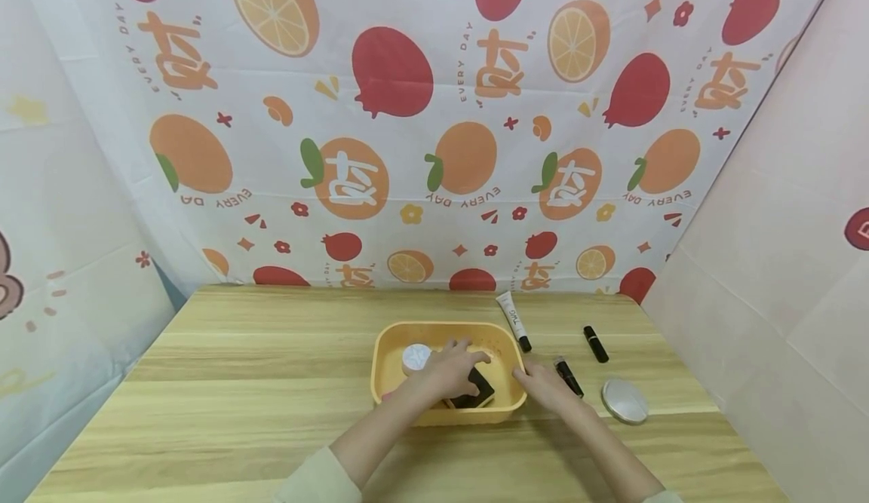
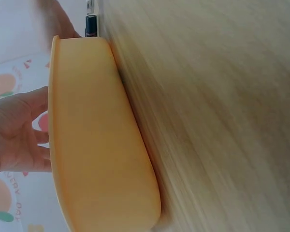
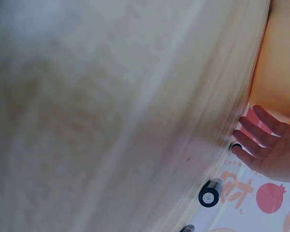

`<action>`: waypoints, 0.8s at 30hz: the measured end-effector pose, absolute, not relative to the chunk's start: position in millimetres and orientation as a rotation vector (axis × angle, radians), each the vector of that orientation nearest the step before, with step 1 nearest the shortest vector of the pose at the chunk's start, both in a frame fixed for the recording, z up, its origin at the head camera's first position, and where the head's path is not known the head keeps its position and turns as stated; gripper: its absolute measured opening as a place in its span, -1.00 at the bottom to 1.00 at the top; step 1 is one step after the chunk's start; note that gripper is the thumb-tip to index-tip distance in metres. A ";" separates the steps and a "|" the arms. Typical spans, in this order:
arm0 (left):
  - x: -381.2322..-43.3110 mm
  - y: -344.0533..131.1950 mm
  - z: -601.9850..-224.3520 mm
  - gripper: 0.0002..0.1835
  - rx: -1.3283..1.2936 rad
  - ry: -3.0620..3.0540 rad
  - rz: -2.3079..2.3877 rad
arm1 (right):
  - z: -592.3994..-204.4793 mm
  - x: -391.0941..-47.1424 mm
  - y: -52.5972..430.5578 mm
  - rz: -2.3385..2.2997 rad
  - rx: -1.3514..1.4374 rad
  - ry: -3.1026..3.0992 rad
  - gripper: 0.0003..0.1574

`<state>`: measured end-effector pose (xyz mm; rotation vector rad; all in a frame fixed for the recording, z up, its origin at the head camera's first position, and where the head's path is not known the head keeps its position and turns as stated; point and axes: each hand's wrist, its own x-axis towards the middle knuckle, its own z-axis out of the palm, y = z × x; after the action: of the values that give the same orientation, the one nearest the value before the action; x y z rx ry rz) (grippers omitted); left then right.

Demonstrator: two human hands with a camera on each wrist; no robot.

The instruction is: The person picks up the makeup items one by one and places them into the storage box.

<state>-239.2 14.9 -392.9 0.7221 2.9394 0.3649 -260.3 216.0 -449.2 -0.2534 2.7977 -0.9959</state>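
The left hand (image 1: 453,371) reaches into the yellow tub (image 1: 468,417) on the table (image 1: 271,382) — fingers spread over a black box (image 1: 483,393), no grip showing. The right hand (image 1: 545,386) has straight, loose fingers by the tub's side — probably so it won't slide.

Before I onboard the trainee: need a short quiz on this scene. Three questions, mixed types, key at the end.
1. Which hand reaches inside the yellow rectangular plastic bin?
2. True or false: the flat round silvery disc lies on the light wood-grain tabletop, right of the bin.
3. Fill in: the slim white tube near the bin's far right corner has a ____ cap.

Key:
1. The left hand; the right hand is outside, at the bin's right end.
2. True.
3. Black.
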 end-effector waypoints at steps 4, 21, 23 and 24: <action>-237.6 11.6 -392.9 -0.49 0.721 2.945 0.392 | -451.6 -260.5 216.4 -0.989 -0.261 2.797 -0.54; -232.2 -15.6 -382.9 -0.57 0.789 2.992 0.663 | -449.9 -261.1 216.6 -1.021 -0.261 2.794 -0.52; -231.9 -19.9 -383.7 -0.57 0.774 3.006 0.724 | -450.7 -261.1 216.9 -1.022 -0.269 2.791 -0.52; -231.8 -22.0 -384.3 -0.57 0.765 3.015 0.761 | -450.9 -261.1 217.1 -1.026 -0.276 2.789 -0.51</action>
<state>-231.8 -22.0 -384.3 0.7654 3.0146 0.7612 -261.1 217.1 -450.9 -0.2761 2.7887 -1.0262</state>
